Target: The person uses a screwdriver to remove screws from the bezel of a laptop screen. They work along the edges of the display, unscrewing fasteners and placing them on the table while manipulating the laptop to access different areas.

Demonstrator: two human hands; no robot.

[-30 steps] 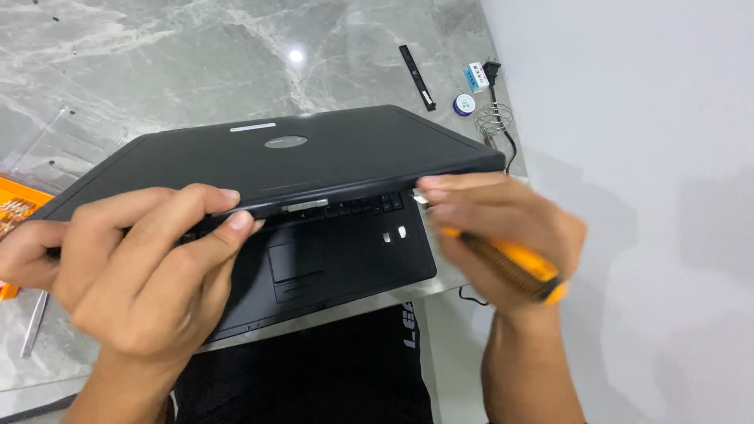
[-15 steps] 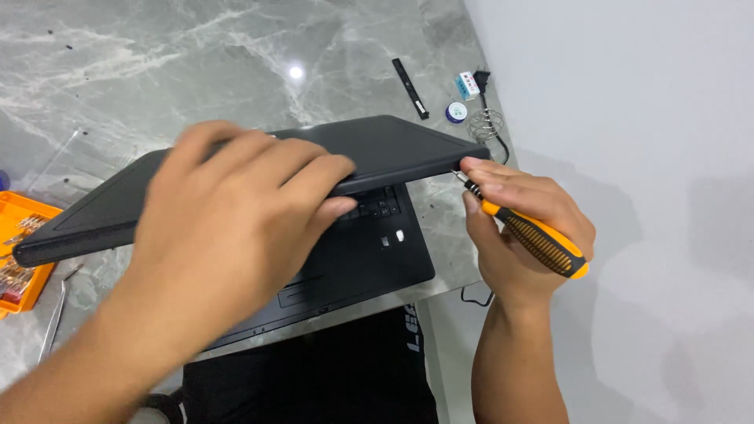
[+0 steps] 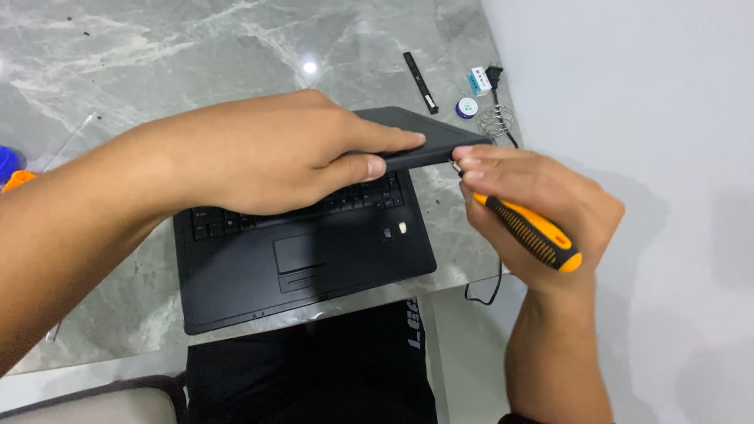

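Observation:
A black laptop [image 3: 330, 259] lies on the grey marble table [image 3: 157, 47], its palm rest and touchpad toward me. My left hand [image 3: 275, 153] reaches across and grips the laptop lid [image 3: 428, 140], fingers on top and thumb on the front edge, holding it low over the keyboard. My right hand [image 3: 542, 196] holds an orange and black screwdriver [image 3: 534, 235]. Its fingertips pinch the metal tip against the lid's right corner.
Behind the laptop at the table's right edge lie a thin black strip [image 3: 420, 82], a small round tin [image 3: 466, 107], a white and blue plug [image 3: 477, 78] and a wire coil [image 3: 495, 122]. A black cable [image 3: 491, 290] hangs off the edge. An orange tray [image 3: 16, 180] shows at far left.
My left hand moved from the lid's front edge onto its top and then toward the right corner. More of the keyboard shows. My right hand stays at the corner with the screwdriver.

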